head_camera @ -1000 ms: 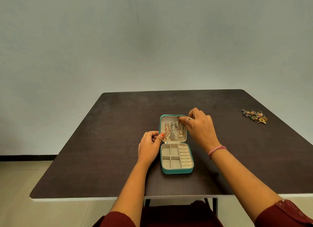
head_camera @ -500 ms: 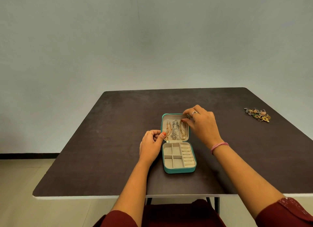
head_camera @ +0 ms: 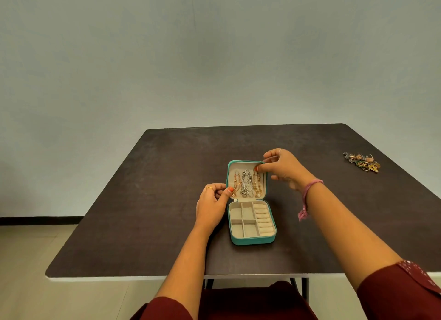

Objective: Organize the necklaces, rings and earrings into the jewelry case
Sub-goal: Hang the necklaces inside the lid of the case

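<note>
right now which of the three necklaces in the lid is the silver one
The middle necklace in the lid of the jewelry case: grey and silvery, while the necklaces on either side of it are golden.

Matt dark table (head_camera: 167, 200); case (head_camera: 253, 241) w/ beige velvety lining; metal necklaces (head_camera: 247, 183).

A plain indoor room, type not determinable, is indicated by a bare grey wall (head_camera: 214, 52), pale tiled floor (head_camera: 31, 272), black skirting (head_camera: 35, 220) and a dark table (head_camera: 167, 200).
</note>
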A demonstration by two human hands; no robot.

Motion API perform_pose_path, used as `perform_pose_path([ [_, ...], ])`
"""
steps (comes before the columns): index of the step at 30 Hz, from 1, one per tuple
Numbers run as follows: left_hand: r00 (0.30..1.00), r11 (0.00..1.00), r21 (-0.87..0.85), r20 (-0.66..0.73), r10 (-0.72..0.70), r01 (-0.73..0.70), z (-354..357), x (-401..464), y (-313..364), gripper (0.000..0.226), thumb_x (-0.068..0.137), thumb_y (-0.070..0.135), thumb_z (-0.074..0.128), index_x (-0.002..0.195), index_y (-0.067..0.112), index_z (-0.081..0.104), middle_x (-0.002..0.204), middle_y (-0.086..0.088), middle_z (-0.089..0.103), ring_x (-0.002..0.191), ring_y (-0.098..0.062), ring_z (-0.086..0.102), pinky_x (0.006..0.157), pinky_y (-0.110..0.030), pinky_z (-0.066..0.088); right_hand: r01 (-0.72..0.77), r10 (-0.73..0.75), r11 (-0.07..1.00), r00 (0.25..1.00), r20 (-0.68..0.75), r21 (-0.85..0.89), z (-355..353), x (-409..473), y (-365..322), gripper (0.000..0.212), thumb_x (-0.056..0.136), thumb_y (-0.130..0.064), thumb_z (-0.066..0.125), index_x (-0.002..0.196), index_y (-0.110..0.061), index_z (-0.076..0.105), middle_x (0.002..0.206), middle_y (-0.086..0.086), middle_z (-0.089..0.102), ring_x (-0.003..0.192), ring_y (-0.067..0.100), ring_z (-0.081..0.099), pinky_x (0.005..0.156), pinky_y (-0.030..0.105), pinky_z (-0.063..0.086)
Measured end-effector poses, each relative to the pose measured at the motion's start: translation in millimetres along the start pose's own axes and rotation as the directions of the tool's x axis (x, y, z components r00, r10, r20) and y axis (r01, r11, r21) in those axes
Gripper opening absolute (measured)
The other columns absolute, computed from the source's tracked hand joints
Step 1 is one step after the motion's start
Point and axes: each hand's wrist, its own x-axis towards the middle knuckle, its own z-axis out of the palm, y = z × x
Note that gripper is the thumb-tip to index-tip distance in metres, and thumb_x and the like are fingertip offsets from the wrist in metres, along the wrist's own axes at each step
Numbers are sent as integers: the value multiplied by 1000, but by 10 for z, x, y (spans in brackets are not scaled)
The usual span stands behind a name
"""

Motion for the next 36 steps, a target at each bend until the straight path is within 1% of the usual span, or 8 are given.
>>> perform_pose_path([
  [6,1000,1000,-2,2,2,-2,-4,-4,12,9,87,38,66,89,35,58,98,2,65,84,-10,60,85,-43,53,-195,176,969,976,132,150,74,53,-43,13,83,-3,61,88,-14,57,90,9,66,83,20,61,72,36,50],
  [9,1000,1000,14,10,-1,1,-2,-6,21,9,87,38,66,89,35,58,98,3,64,83,-9,59,84,-41,54,-233,212,963,964,159,132,105,85,-54,25,81,-2,54,60,-15,49,81,9,61,84,22,57,76,39,47],
  [16,1000,999,51,21,-7,6,4,-1,12,10,86,41,66,88,36,57,95,4,64,80,-9,59,83,-41,54,-292,259,943,946,198,162,124,107,-103,28,76,7,47,56,-13,44,78,12,58,89,27,57,91,48,47],
  [19,1000,998,63,13,-16,15,2,-1,5,10,86,43,65,88,36,58,95,5,64,81,-9,59,83,-40,53,-275,235,939,952,194,209,131,61,-115,22,80,10,45,84,-4,62,78,11,55,79,23,57,77,43,50],
  [22,1000,998,57,0,-21,21,2,1,-3,13,86,45,64,91,33,60,94,5,64,79,-7,58,83,-40,53,-243,196,912,966,169,330,128,29,-81,51,85,10,49,135,2,43,88,12,56,84,23,57,77,39,50],
  [28,999,989,141,-24,-46,49,27,-5,47,20,86,51,60,90,31,61,92,10,63,81,-4,59,81,-34,52,-134,121,844,991,59,519,145,-77,139,42,92,-5,54,133,-12,46,109,10,62,98,20,61,82,35,52],
  [32,997,977,205,-52,-49,58,38,-22,53,20,87,52,58,86,32,60,92,11,62,79,-3,59,76,-29,49,8,56,885,991,-123,466,234,-259,376,46,96,-20,52,140,-20,39,133,0,53,124,15,49,104,37,42],
  [36,996,961,271,-79,-41,61,60,-25,77,22,89,53,54,83,32,60,92,13,59,78,-3,57,68,-26,44,70,2,919,983,-182,389,382,-489,559,45,99,-20,46,143,-22,37,144,-3,44,127,10,45,107,32,39],
])
